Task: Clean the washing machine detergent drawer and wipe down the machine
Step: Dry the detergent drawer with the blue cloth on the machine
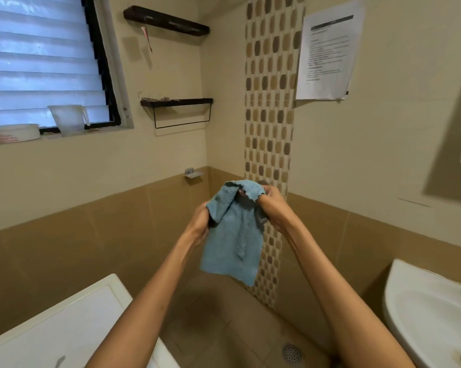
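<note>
A blue cloth [233, 243] hangs in the air in front of me, held up at chest height over the floor. My left hand [199, 224] grips its upper left edge, and my right hand [273, 208] grips the upper right corner, fingers curled round the fabric. The cloth's lower part hangs loose below both hands. The white top of the washing machine [59, 322] shows at the lower left, below my left forearm. The detergent drawer is out of view.
A white sink [431, 314] stands at the lower right. A floor drain [291, 354] lies between sink and machine. Two dark wall shelves [176, 103] hang in the corner. A measuring jug [67, 119] and a white tub [14, 132] sit on the windowsill.
</note>
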